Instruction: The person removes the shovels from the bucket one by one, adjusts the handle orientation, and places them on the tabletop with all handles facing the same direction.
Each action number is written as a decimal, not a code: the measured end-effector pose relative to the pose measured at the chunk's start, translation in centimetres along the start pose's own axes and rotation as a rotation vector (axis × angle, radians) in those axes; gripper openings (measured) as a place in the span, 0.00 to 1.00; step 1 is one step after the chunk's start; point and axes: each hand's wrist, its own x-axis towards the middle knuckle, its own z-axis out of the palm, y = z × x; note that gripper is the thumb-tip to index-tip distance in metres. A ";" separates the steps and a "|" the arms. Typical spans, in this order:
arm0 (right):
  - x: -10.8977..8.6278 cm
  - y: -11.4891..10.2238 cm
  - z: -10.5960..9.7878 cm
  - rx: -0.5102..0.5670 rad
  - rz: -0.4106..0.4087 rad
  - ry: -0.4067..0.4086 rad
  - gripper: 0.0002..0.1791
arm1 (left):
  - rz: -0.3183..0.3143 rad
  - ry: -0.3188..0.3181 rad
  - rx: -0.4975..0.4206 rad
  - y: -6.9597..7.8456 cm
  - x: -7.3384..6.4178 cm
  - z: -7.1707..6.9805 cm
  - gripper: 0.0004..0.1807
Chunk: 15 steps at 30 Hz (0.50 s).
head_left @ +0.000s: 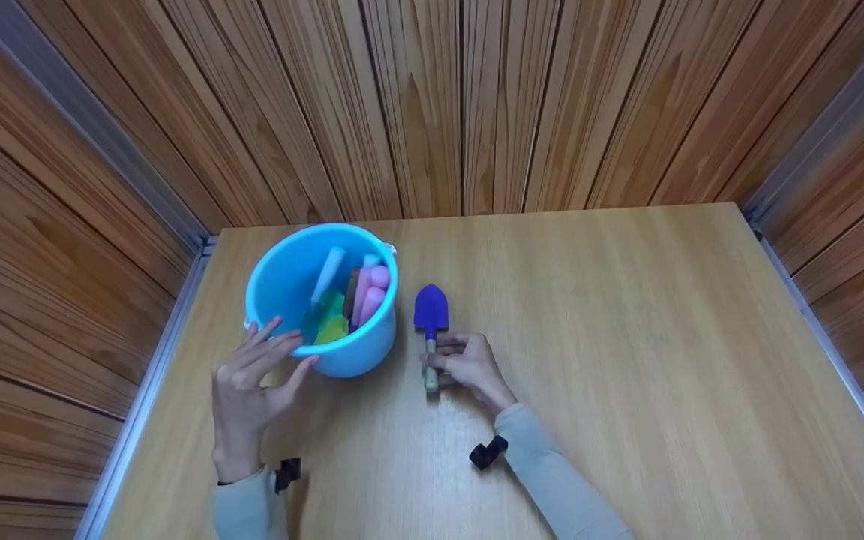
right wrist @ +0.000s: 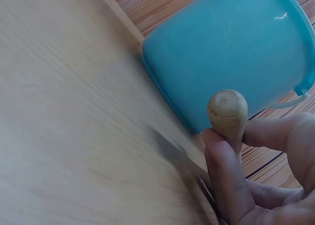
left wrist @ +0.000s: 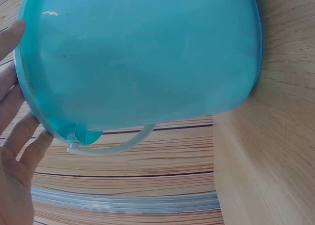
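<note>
A light-blue bucket (head_left: 372, 352) stands upright at the left of the table. My left hand (head_left: 248, 390) holds its near-left rim, fingers over the edge and thumb at the outer side; the left wrist view shows the fingers (left wrist: 37, 151) at the rim too. My right hand (head_left: 473, 367) pinches the handle of a small trowel (head_left: 431, 309) with a purple blade, just right of the bucket. The blade points away from me. In the right wrist view, the rounded wooden end of the trowel's handle (right wrist: 227, 109) sticks out between thumb and fingers.
Inside the bucket lie pink pieces (head_left: 369, 292), a blue stick-like piece (head_left: 328, 274) and a yellow-green item (head_left: 333, 328). A whitish bail (left wrist: 118, 148) hangs on the bucket's side. Wood-panelled walls (head_left: 417, 112) enclose the table (head_left: 627, 322) at back and sides.
</note>
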 end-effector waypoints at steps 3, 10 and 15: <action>0.0 0.1 0.0 0.002 0.003 0.010 0.23 | -0.001 -0.001 0.001 0.1 0.1 0.0 0.27; 0.0 0.1 0.3 -0.027 -0.003 0.022 0.22 | -0.021 0.005 -0.008 0.3 0.2 -0.1 0.27; -0.1 0.1 0.4 -0.088 -0.008 0.036 0.21 | -0.044 -0.004 -0.003 0.4 0.0 -0.1 0.26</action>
